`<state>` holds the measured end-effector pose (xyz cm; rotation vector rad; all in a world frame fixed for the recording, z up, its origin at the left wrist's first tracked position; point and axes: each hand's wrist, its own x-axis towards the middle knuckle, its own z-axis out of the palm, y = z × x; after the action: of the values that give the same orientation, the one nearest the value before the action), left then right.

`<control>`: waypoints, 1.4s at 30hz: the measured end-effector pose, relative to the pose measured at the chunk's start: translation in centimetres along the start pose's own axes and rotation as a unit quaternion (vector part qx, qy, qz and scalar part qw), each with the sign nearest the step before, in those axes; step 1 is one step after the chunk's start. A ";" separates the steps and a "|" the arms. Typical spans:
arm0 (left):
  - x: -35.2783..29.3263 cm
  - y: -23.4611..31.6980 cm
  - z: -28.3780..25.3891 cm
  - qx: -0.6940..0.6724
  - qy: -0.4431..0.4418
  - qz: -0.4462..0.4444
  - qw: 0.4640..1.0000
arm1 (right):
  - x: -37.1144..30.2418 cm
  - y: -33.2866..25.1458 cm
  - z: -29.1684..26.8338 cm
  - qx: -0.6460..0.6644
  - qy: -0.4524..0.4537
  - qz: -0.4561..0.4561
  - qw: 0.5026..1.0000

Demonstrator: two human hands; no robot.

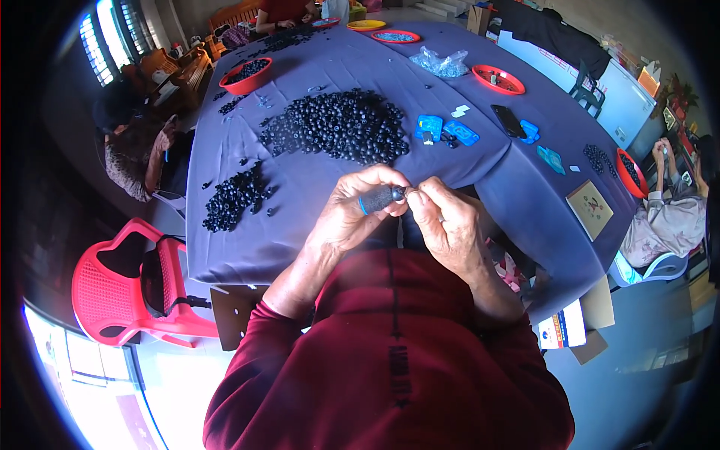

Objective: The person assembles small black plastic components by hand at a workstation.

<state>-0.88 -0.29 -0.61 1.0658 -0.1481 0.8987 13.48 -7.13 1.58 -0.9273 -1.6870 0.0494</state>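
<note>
Head view: left hand (346,217) wrapped around a dark cylindrical tool (381,199) with a blue band, held above the counter's (300,232) near edge. Its long axis runs roughly left-right, tip pointing right toward the right hand (444,223), whose fingertips pinch something tiny at that tip. Big pile of black beads (337,126) mid-counter, smaller pile (234,196) near the left edge

Left hand (346,217) grips a dark tool handle (381,199); right hand (442,221) pinches its tip.
</note>
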 end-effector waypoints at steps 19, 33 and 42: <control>0.0 1.1 -0.2 0.016 0.036 0.004 0.999 | -0.6 -0.6 0.5 0.002 -0.061 0.027 0.998; -0.1 0.7 -0.5 -0.088 -0.076 -0.008 0.993 | -0.2 -0.4 -0.5 0.015 -0.012 0.048 0.999; -0.4 0.8 -0.4 -0.011 -0.047 -0.028 0.998 | -0.6 -0.7 -0.5 -0.007 -0.061 0.012 0.998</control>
<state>-1.86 -0.05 -0.46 1.0868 -0.2053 0.7945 13.55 -8.14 1.62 -0.9705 -1.7900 0.1124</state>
